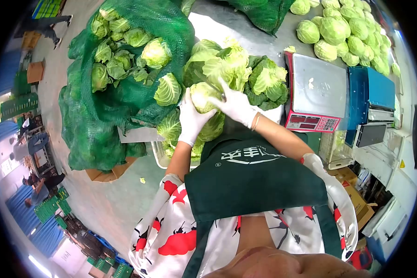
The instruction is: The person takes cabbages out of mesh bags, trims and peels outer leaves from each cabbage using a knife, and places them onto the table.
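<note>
A white mark runs across the green apron [259, 185]: bold characters above a curved line, with a small ® at one end; the cloth folds away there, so I cannot read the whole name. The scale [319, 88] has a red front with a keypad and dark display windows, their lettering and figures too small to make out. The cabbage [202, 95] is between the gloved hands, just in front of the loose leafy heads on the table. The left hand [193, 119] grips it, fingers up one side and thumb across the lower front. The right hand [236, 105] is at its other side, fingers bent; a blurred streak by the fingertips may be a blade, and I cannot tell what they close on. The crate [155, 155] is mostly hidden under cabbages and the apron. The net bag [176, 28] covers part of its load; another bag [264, 11] is cut off above.
</note>
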Motion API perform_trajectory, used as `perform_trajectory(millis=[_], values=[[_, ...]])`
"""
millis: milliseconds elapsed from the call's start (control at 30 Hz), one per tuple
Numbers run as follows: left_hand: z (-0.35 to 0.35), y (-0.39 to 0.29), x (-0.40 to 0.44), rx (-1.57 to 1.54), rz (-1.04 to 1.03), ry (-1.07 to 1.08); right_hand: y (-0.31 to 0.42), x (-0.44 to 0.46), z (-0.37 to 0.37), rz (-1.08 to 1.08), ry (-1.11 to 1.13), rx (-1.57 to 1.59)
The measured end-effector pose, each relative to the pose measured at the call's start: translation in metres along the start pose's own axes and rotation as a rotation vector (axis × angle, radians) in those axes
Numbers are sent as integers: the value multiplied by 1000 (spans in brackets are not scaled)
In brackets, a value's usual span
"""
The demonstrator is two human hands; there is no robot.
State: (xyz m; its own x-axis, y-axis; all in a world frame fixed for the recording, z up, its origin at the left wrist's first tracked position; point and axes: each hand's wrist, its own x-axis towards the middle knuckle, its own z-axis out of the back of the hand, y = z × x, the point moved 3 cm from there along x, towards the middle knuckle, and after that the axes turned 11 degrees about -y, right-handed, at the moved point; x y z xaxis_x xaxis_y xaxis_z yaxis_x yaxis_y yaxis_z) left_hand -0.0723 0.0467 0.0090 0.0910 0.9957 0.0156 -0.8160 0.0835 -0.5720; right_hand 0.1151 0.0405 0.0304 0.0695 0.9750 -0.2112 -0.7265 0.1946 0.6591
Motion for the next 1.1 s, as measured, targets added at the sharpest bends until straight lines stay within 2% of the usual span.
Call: perform_trajectory(millis=[33, 133, 200, 267, 367, 467, 533, 567, 667, 700, 767, 833, 867, 933, 967, 1033, 1067, 1100], values=[[-3, -2, 2, 14, 0, -8, 0, -3, -9, 4, -94, 33], [-4, -3, 3, 37, -26, -24, -11, 7, -22, 62, -168, 79], [-3, 0, 1, 23, -39, -21, -21, 18, -23, 17, -150, 101], [-1, 2, 0, 4, -20, -13, -40, 31, -37, 2, -180, 120], [6, 21, -6, -134, 95, 25, -72, 40, -39, -80, -373, 218], [-4, 68, -22, -347, 224, 76, -72, 40, -27, -138, -163, 158], [-8, 76, -35, -474, 315, 124, -38, 29, -18, -114, -30, 169], [3, 52, -34, -319, 332, 149, -29, 29, -28, -72, 72, 116], [-8, 60, -40, -257, 295, 117, 6, 12, -40, 60, 276, 21], [-10, 67, -44, -307, 304, 143, 9, 9, -42, 113, 211, 60], [-4, 73, -42, -409, 317, 189, 13, 6, -27, -2, 367, 258], [6, 71, -48, -798, 658, 249, 10, 1, -22, -158, 514, 398], [14, 60, -49, -991, 828, 280, 0, 1, -36, 41, 326, 380], [8, 46, -50, -1013, 921, 184, -23, -9, -77, 432, -47, 335], [-4, 45, -49, -963, 953, 106, -11, -11, -65, 292, 125, 367], [-15, 50, -51, -942, 975, -11, -8, -8, -64, 249, 179, 469], [-17, 58, -52, -1057, 957, 43, -6, -4, -62, 228, 204, 516], [-17, 71, -54, -1171, 936, 99, 1, 0, -42, -45, 415, 489]])
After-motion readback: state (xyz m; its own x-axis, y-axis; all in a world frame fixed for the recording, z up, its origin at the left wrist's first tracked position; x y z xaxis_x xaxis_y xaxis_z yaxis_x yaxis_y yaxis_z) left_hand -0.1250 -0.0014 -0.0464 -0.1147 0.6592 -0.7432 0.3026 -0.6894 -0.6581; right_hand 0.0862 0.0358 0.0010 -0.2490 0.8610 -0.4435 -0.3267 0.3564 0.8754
